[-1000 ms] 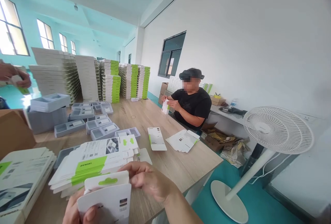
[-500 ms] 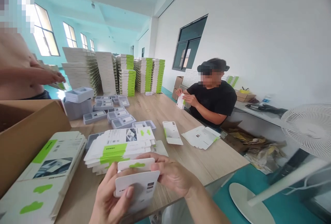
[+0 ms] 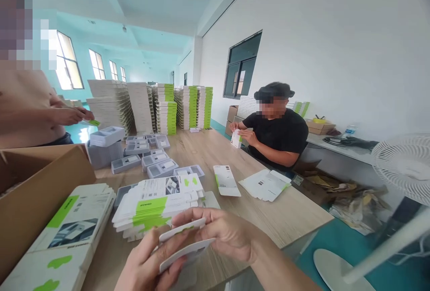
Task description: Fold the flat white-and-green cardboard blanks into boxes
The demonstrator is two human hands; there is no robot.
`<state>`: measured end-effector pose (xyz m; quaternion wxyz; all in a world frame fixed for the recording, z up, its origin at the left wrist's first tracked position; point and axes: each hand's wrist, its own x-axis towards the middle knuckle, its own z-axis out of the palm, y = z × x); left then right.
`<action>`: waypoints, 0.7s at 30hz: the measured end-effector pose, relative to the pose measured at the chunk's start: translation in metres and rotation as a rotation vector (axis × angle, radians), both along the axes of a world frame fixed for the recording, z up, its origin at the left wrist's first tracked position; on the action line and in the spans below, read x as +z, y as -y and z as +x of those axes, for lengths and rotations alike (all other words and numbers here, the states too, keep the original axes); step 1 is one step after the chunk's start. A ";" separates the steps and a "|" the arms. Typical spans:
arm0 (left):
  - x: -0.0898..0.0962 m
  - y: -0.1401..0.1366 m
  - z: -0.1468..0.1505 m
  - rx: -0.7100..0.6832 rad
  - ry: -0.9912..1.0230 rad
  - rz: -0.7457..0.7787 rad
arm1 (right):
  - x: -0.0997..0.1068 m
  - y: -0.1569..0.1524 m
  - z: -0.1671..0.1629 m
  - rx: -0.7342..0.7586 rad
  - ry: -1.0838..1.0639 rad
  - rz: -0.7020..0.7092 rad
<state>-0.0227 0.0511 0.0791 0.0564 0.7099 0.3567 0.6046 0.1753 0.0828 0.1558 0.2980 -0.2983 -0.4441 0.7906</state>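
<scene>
A small white carton (image 3: 184,255) with a green patch is between my two hands above the near edge of the table. Its two end panels stand apart, seen nearly edge-on. My left hand (image 3: 148,257) is closed on the carton from the left, with a finger between the panels. From the right, my right hand (image 3: 228,232) grips it, fingers curled over the far panel and thumb by the near one. Just beyond lies a stack of flattened white-and-green cartons (image 3: 151,206). The carton's lower part is partly hidden by my left fingers.
An open cardboard box (image 3: 63,170) and more flattened cartons (image 3: 72,232) occupy the left. Grey plastic trays (image 3: 154,158) lie behind the stack. Tall piles of boxes (image 3: 166,111) stand at the back. A co-worker (image 3: 278,129) folds a carton across the table; another person stands left. A fan (image 3: 403,170) stands right.
The carton has tipped so its panels now appear nearly edge-on, and my right fingers have moved farther over its top. The scene has shifted slightly down in view.
</scene>
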 end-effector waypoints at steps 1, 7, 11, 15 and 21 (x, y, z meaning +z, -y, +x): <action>-0.003 -0.001 0.001 -0.001 -0.003 -0.015 | 0.001 0.000 -0.002 -0.022 0.026 -0.004; -0.024 -0.003 0.020 -0.032 0.293 -0.382 | -0.013 -0.004 -0.019 -0.254 -0.023 -0.038; -0.025 0.003 0.027 -0.090 0.559 -0.509 | -0.022 -0.008 -0.028 -0.270 -0.073 -0.052; -0.023 0.001 0.015 -0.053 0.584 -0.576 | -0.022 -0.008 -0.028 -0.250 -0.102 -0.036; -0.039 -0.006 0.005 -0.061 0.688 -0.693 | -0.028 -0.006 -0.028 -0.350 -0.217 -0.004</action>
